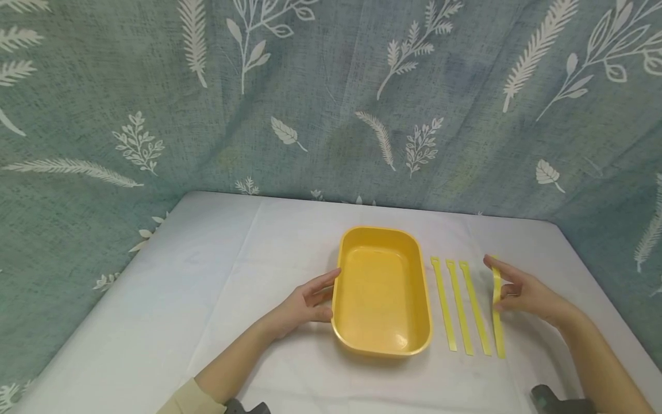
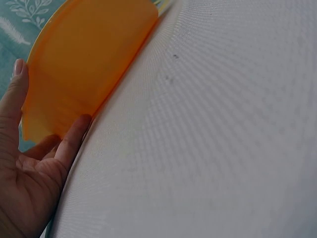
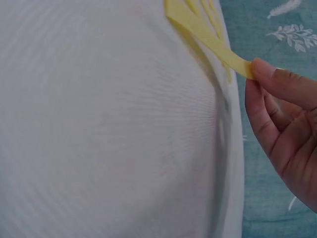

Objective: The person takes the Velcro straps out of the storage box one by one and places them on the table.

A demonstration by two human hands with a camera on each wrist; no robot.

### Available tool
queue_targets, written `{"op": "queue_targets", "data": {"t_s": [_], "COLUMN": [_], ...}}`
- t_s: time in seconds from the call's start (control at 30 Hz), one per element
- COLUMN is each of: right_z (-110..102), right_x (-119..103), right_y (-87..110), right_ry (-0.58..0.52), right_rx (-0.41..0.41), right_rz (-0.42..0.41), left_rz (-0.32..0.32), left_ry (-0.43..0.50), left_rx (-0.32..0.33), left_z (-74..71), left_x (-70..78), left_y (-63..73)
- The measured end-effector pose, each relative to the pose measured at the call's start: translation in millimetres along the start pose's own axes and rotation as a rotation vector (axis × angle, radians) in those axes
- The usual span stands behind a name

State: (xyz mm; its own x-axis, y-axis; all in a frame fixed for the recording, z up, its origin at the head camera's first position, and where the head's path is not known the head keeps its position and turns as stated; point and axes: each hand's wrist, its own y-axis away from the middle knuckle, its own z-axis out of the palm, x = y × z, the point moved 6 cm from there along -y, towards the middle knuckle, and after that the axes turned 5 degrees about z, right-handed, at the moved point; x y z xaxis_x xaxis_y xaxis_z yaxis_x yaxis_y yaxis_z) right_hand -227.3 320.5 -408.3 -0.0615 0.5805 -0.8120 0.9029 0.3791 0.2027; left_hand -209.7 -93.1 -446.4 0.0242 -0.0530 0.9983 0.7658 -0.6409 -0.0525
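A yellow rectangular tray (image 1: 381, 293) with rounded corners and nothing in it stands on the white-covered table. My left hand (image 1: 305, 302) touches its left side with spread fingers, and the left wrist view shows the fingertips against the tray's outer wall (image 2: 94, 54). To the right of the tray, my right hand (image 1: 527, 293) pinches a thin, flat yellow strip (image 1: 497, 322) between thumb and finger. In the right wrist view this strip (image 3: 210, 39) bends, partly raised off the cloth.
Three similar yellow strips (image 1: 458, 307) lie side by side between the tray and my right hand, each with a small notched or looped far end. A green leaf-patterned curtain (image 1: 331, 103) hangs behind the white tablecloth (image 1: 274, 247).
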Motion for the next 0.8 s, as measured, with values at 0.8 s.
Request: {"op": "queue_targets", "data": {"t_s": [0.8], "right_z": [6], "right_x": [14], "right_y": [-11.2], "right_ry": [0.099], "right_rx": [0.124], "right_rz": [0.060], "left_rz": [-0.018], "left_ry": [-0.010], "left_rx": [0.010], "left_z": [1.3], "left_x": [1.9], "left_y": [1.5]}}
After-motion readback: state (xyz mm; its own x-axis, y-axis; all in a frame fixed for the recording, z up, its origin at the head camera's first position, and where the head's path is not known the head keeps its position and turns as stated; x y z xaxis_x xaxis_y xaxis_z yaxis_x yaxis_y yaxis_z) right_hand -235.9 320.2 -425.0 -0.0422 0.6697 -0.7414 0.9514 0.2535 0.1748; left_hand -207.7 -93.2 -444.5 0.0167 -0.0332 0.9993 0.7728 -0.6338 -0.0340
